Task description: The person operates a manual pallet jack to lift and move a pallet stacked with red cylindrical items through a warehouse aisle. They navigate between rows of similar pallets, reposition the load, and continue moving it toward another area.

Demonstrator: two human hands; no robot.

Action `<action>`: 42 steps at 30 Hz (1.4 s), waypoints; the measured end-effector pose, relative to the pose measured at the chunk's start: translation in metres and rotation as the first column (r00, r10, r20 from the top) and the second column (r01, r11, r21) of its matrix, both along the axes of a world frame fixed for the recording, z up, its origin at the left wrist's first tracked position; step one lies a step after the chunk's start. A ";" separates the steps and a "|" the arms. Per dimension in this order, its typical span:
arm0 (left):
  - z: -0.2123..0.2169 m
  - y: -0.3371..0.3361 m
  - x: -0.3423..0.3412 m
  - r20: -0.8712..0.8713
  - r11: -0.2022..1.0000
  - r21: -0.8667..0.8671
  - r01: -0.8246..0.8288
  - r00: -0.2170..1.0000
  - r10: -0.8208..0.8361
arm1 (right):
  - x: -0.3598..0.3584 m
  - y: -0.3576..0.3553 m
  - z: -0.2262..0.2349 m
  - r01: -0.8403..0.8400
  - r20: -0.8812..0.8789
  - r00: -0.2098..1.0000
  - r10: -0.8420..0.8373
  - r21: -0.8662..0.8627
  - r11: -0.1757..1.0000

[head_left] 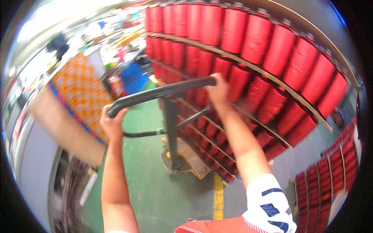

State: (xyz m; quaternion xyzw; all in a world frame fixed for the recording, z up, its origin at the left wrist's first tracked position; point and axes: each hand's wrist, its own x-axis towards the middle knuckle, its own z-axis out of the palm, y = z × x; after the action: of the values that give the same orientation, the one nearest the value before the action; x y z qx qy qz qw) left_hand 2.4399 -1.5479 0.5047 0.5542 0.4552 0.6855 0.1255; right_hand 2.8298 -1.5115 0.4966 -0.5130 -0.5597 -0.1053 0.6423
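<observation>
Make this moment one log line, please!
left hand: gripping black handle, left end | right hand: gripping right end | front right: red cylinders, stacked rows | underfoot: green floor, yellow stripe

White right sleeve with navy blocks, red garment.

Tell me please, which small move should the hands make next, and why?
Perhaps ease the black pallet-truck handle slowly, without jerking: the left hand and right hand hold its two ends, and stacked red cylinders stand beyond it.
</observation>
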 end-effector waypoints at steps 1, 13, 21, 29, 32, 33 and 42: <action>0.008 0.012 -0.002 -0.043 0.999 0.005 -0.041 0.998 0.041 | -0.003 0.011 0.009 -0.001 0.022 1.000 0.001 0.018 1.000; 0.033 0.160 -0.016 -0.084 0.993 -0.012 0.113 0.990 -0.114 | -0.015 0.066 0.076 0.205 0.067 0.979 -0.194 -0.374 0.905; 0.036 0.301 0.012 -0.077 0.955 0.019 0.295 0.953 -0.292 | 0.008 0.167 0.087 0.265 0.077 0.959 -0.272 -0.579 0.771; 0.031 0.436 0.041 -0.129 0.928 0.073 0.365 0.926 -0.354 | 0.045 0.266 0.068 0.149 -0.033 0.980 -0.196 -0.531 0.834; 0.037 0.486 0.036 -0.314 0.927 0.193 0.323 0.915 -0.254 | 0.030 0.311 0.063 0.266 0.035 0.961 -0.276 -0.398 0.878; 0.038 0.495 0.041 -0.239 0.928 0.088 0.362 0.912 -0.333 | 0.025 0.323 0.064 0.338 0.076 0.940 -0.333 -0.352 0.873; 0.025 0.622 0.087 -0.085 0.841 -0.033 0.541 0.836 -0.541 | 0.051 0.392 0.057 0.445 0.028 0.880 -0.474 -0.392 0.805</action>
State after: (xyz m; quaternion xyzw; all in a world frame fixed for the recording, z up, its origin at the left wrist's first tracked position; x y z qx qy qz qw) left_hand 2.5265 -0.9262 0.5301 0.6904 0.2879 0.5944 0.2951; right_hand 2.8806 -1.1192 0.5533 -0.7531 -0.4050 -0.1265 0.5027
